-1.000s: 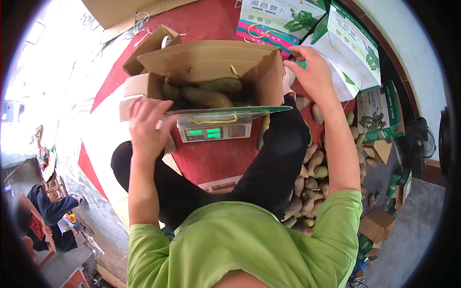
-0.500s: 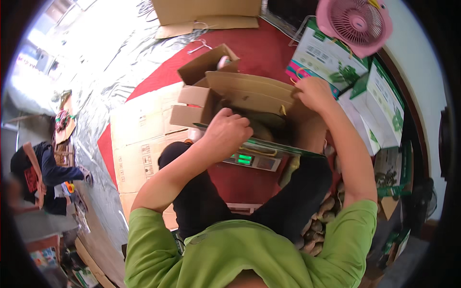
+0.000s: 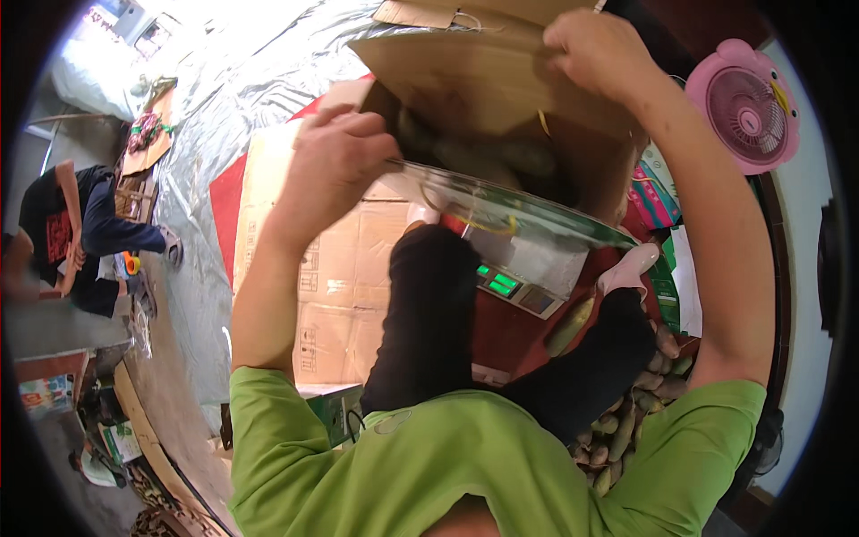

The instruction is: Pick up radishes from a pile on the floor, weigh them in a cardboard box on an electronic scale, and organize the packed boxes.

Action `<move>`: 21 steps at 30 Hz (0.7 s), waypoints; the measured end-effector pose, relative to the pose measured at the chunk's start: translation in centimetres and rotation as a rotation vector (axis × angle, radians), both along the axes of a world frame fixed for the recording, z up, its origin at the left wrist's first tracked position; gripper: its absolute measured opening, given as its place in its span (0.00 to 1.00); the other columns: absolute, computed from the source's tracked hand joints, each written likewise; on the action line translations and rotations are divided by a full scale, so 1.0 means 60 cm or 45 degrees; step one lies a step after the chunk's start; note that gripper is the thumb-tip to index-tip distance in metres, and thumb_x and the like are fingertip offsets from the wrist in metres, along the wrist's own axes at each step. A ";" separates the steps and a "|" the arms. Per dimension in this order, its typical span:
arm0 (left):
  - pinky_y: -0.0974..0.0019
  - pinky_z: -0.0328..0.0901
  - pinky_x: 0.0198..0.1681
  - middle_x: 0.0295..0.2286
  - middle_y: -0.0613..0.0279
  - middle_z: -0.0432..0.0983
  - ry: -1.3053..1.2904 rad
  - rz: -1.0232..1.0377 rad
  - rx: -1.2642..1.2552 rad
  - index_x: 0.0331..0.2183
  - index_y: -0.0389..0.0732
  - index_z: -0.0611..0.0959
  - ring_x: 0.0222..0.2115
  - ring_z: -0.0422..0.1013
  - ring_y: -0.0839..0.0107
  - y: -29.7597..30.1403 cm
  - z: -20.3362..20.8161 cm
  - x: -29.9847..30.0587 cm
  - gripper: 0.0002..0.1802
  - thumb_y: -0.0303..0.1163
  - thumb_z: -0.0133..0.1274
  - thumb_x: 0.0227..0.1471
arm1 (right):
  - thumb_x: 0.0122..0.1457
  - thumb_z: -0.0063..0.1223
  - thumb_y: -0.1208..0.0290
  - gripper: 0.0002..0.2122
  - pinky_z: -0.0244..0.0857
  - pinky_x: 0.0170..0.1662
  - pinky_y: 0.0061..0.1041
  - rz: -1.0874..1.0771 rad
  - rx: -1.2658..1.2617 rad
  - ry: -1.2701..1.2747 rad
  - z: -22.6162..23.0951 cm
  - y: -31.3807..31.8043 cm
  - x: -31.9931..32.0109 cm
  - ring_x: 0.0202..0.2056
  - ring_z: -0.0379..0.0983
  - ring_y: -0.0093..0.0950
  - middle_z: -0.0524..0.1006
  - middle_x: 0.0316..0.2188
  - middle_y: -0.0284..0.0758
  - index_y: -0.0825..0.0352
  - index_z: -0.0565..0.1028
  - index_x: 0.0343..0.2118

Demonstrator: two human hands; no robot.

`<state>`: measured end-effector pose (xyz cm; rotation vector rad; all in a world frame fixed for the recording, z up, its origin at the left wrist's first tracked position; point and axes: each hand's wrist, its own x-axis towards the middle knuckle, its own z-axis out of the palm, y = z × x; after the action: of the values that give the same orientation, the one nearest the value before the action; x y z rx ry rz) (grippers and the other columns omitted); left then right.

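Observation:
An open cardboard box [image 3: 452,76] hangs tilted in front of me. My left hand [image 3: 340,157] is closed on its left edge, and part of that edge is hidden behind my fingers. On the far right flap, my right hand [image 3: 601,55] grips the cardboard with bent fingers. Inside the box lie several long, dull-coloured vegetables [image 3: 528,159], too shaded to name exactly. Below its near side is a scale [image 3: 537,300] with a lit green display, standing between my legs.
Flattened cardboard [image 3: 349,259] covers the floor at left, with silvery sheeting [image 3: 215,206] beyond. Loose elongated vegetables [image 3: 617,430] lie by my right leg. A pink fan [image 3: 743,112] stands far right. A seated person [image 3: 89,224] is at far left.
The box has risen off the scale and come closer to me, its far flap now higher. Both my hands have moved outward and up with it. The view has shifted.

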<state>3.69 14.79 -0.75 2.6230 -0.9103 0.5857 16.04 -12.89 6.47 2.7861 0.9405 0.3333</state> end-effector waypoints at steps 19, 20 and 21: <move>0.51 0.54 0.59 0.27 0.59 0.69 0.393 0.751 0.561 0.25 0.42 0.78 0.37 0.67 0.60 0.394 -0.120 -0.463 0.06 0.25 0.47 0.41 | 0.45 0.50 0.72 0.09 0.68 0.33 0.38 0.394 0.328 0.681 -0.318 0.549 -0.307 0.34 0.77 0.36 0.79 0.30 0.41 0.65 0.80 0.29; 0.51 0.54 0.58 0.27 0.58 0.69 0.541 0.808 0.576 0.24 0.42 0.78 0.37 0.67 0.60 0.402 -0.135 -0.497 0.05 0.24 0.47 0.41 | 0.46 0.50 0.72 0.10 0.66 0.36 0.41 0.405 0.283 0.775 -0.348 0.566 -0.336 0.35 0.76 0.37 0.79 0.30 0.42 0.67 0.80 0.30; 0.50 0.55 0.57 0.28 0.57 0.69 0.540 0.827 0.645 0.23 0.41 0.77 0.37 0.67 0.59 0.409 -0.152 -0.533 0.04 0.24 0.48 0.40 | 0.47 0.50 0.71 0.10 0.65 0.38 0.43 0.427 0.348 0.784 -0.390 0.588 -0.372 0.35 0.75 0.36 0.78 0.30 0.43 0.68 0.79 0.31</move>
<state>-28.31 39.34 -9.87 3.3129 -0.0549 -0.1143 -6.25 22.40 -16.94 3.0248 1.6071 -0.4201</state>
